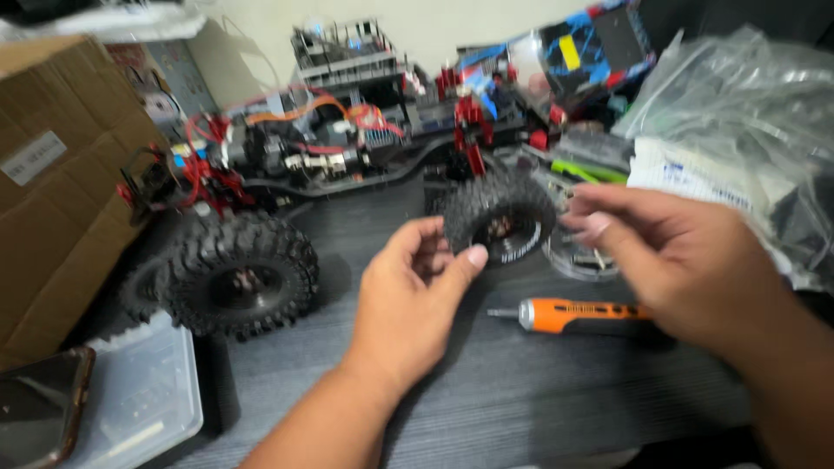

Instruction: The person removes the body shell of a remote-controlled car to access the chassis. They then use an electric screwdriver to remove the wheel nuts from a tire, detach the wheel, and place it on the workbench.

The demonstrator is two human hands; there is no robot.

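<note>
We see left hand and right hand at knobby wheel on dark table. Left thumb and fingers loosely curled, touching tyre edge, not clearly gripping. Right fingers part spread, blurred, just right of wheel. Orange screwdriver lies between hands. Model truck sits behind, cardboard box at left.

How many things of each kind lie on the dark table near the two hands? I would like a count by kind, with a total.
Knobby black tyres: 3, one at the left hand and the right hand, a pair at left
Orange screwdrivers: 1
Model truck chassis: 1
Cardboard boxes: 1
Clear plastic cases: 1
Total: 7
</note>
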